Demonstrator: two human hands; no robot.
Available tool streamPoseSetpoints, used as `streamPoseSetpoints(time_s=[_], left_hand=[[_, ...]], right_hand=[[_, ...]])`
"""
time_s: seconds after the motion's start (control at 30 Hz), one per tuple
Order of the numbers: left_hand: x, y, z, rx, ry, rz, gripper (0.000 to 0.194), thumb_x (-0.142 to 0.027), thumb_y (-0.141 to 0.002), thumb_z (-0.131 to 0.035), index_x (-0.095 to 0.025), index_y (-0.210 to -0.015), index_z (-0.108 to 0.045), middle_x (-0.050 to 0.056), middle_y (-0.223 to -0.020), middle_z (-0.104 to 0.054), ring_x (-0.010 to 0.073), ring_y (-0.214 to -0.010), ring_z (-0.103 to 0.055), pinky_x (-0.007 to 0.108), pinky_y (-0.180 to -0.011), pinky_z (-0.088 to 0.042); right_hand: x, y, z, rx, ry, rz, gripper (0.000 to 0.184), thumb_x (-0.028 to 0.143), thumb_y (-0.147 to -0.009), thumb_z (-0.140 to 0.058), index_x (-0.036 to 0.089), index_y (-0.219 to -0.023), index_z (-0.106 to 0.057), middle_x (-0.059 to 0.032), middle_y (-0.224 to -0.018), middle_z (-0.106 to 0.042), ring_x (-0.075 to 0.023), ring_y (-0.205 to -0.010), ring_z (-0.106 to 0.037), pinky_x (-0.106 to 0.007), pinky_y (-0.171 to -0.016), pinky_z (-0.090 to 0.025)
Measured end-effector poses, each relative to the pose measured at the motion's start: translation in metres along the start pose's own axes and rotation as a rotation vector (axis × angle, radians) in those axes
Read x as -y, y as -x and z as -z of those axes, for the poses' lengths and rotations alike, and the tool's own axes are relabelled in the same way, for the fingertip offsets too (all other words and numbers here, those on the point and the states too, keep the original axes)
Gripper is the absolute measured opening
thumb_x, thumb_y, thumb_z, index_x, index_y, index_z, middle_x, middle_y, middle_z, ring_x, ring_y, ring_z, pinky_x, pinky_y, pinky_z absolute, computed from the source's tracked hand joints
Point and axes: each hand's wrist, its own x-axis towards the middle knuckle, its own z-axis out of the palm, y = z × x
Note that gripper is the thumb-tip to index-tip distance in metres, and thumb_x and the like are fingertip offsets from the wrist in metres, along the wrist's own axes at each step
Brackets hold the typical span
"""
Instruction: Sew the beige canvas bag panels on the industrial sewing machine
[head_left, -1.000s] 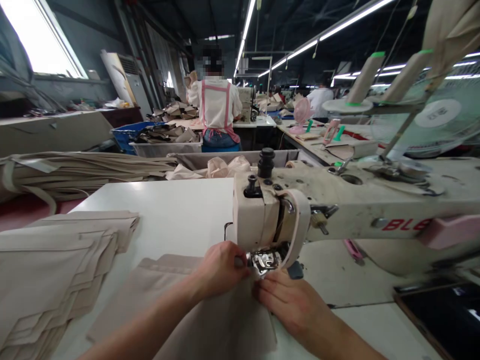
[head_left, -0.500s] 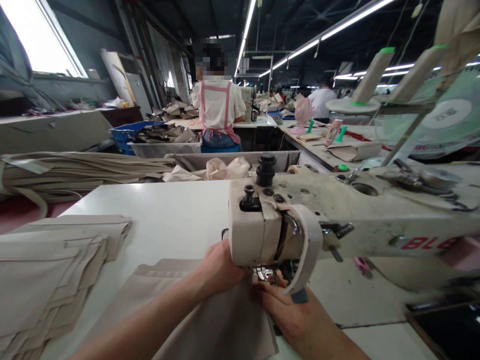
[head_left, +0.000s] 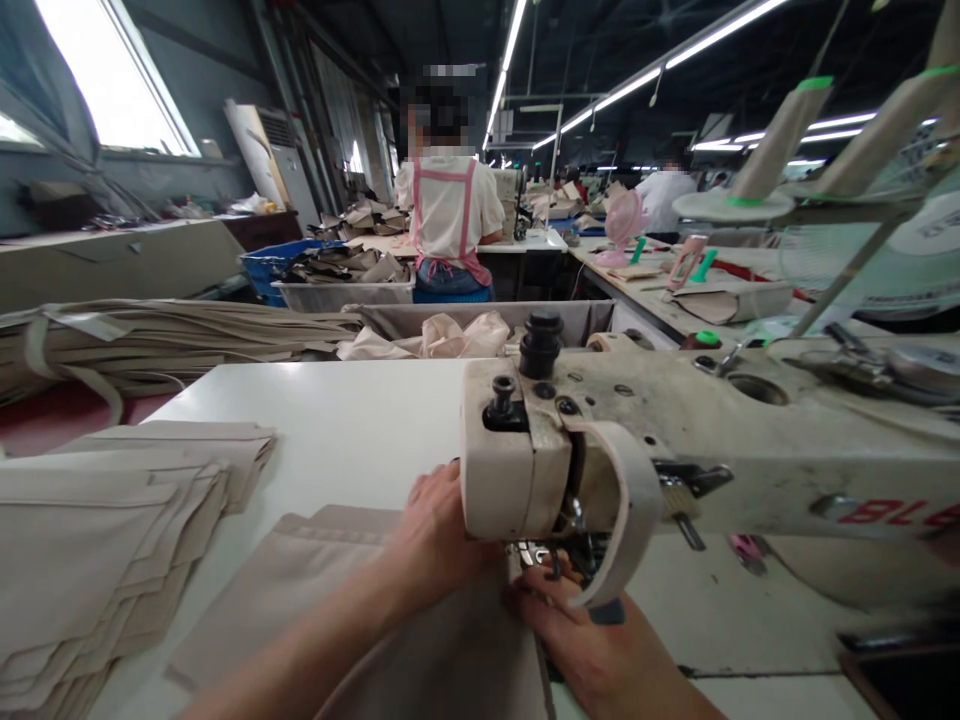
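Observation:
A beige fabric piece (head_left: 330,590) lies on the white table in front of a worn cream sewing machine (head_left: 675,440). My left hand (head_left: 435,535) presses down on the fabric just left of the machine head, its fingertips hidden behind the head. My right hand (head_left: 592,640) rests on the fabric's right edge directly below the presser foot (head_left: 536,553), fingers curled and pinching the cloth by the needle.
A stack of beige cut pieces (head_left: 97,540) sits at the table's left. Long bundles of beige cloth (head_left: 165,335) lie beyond. A person in a pink apron (head_left: 450,215) sits with their back to me ahead. Thread cones (head_left: 780,140) and a fan (head_left: 922,250) stand at right.
The view has dropped lower and closer to the machine head. Both hands have slid slightly forward with the fabric, and the presser foot is now more hidden behind the head.

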Motion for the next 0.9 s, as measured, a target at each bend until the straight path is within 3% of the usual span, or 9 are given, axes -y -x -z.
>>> streamPoseSetpoints(time_s=[0.1,0.2,0.27,0.33,0.47,0.67,0.73,0.8,0.9], left_hand=[[-0.007,0.036,-0.008,-0.006,0.059,0.111,0.033,-0.024,-0.063,-0.074,-0.016,-0.089,-0.056,0.005,-0.09,-0.06,0.0226,-0.083,-0.056,0.032,-0.075,-0.047],[-0.008,0.067,-0.02,0.03,0.207,0.189,0.063,-0.012,-0.038,-0.087,-0.017,-0.088,-0.049,0.0,-0.083,-0.053,0.0169,-0.074,-0.049,0.026,-0.065,-0.044],[-0.008,0.077,-0.025,0.04,0.255,0.157,0.056,-0.005,-0.045,-0.081,-0.018,-0.088,-0.048,0.0,-0.083,-0.052,0.0157,-0.075,-0.047,0.025,-0.068,-0.043],[-0.008,0.08,-0.026,0.063,0.272,0.13,0.054,-0.004,-0.047,-0.079,-0.018,-0.087,-0.047,0.0,-0.086,-0.052,0.0162,-0.078,-0.047,0.026,-0.07,-0.042],[-0.007,0.077,-0.021,0.085,0.268,0.167,0.056,-0.005,-0.046,-0.08,-0.019,-0.09,-0.049,0.0,-0.09,-0.054,0.0177,-0.083,-0.048,0.027,-0.074,-0.042],[0.004,0.073,-0.006,0.224,0.355,0.056,0.018,-0.015,-0.073,-0.069,-0.017,-0.086,-0.057,0.001,-0.085,-0.057,0.0163,-0.082,-0.053,0.026,-0.074,-0.043],[0.003,0.074,-0.005,0.168,0.306,0.057,0.007,-0.021,-0.085,-0.06,-0.016,-0.08,-0.056,0.0,-0.076,-0.054,0.0143,-0.072,-0.052,0.024,-0.065,-0.043],[-0.002,0.079,-0.008,0.032,0.199,0.006,0.014,-0.02,-0.091,-0.051,-0.017,-0.078,-0.056,0.0,-0.072,-0.052,0.0132,-0.068,-0.05,0.023,-0.061,-0.042],[-0.009,0.089,-0.017,-0.108,-0.003,-0.351,0.015,-0.01,-0.091,-0.048,-0.017,-0.089,-0.061,0.004,-0.081,-0.059,0.0158,-0.076,-0.052,0.026,-0.069,-0.044]], right_hand=[[0.008,0.009,0.004,0.092,-0.199,-0.156,0.027,0.016,-0.094,-0.044,0.023,-0.104,-0.067,-0.0099,-0.109,-0.069,-0.0221,-0.099,-0.064,-0.034,-0.086,-0.053],[0.021,0.024,-0.003,0.087,-0.668,-0.623,0.026,0.033,-0.093,-0.048,0.021,-0.111,-0.062,-0.0099,-0.098,-0.07,-0.0219,-0.087,-0.069,-0.035,-0.078,-0.057],[0.031,0.031,-0.011,0.009,-0.997,-0.97,0.046,0.049,-0.083,-0.062,0.019,-0.117,-0.055,-0.0073,-0.088,-0.07,-0.0214,-0.074,-0.07,-0.034,-0.068,-0.059],[0.039,0.034,-0.017,-0.053,-1.192,-1.13,0.068,0.054,-0.07,-0.075,0.018,-0.123,-0.05,-0.002,-0.077,-0.068,-0.0191,-0.067,-0.069,-0.029,-0.062,-0.057],[0.049,0.028,-0.018,-0.103,-1.272,-1.12,0.063,0.053,-0.072,-0.074,0.018,-0.12,-0.053,0.0074,-0.059,-0.054,-0.0119,-0.06,-0.058,-0.025,-0.064,-0.055],[0.051,0.027,-0.015,-0.133,-1.179,-1.101,0.057,0.05,-0.074,-0.072,0.017,-0.117,-0.055,0.0095,-0.056,-0.048,-0.0111,-0.056,-0.051,-0.032,-0.065,-0.057],[0.052,0.027,-0.015,-0.15,-1.131,-1.135,0.054,0.046,-0.072,-0.074,0.017,-0.115,-0.058,0.009,-0.056,-0.051,-0.0115,-0.055,-0.052,-0.031,-0.062,-0.057],[0.055,0.025,-0.015,-0.164,-1.188,-1.181,0.052,0.041,-0.066,-0.08,0.018,-0.109,-0.063,0.007,-0.058,-0.058,-0.012,-0.055,-0.057,-0.028,-0.06,-0.056],[0.062,0.021,-0.013,-0.129,-1.347,-1.229,0.038,0.04,-0.06,-0.085,0.017,-0.087,-0.072,0.0019,-0.062,-0.067,-0.013,-0.056,-0.063,-0.024,-0.059,-0.053]])
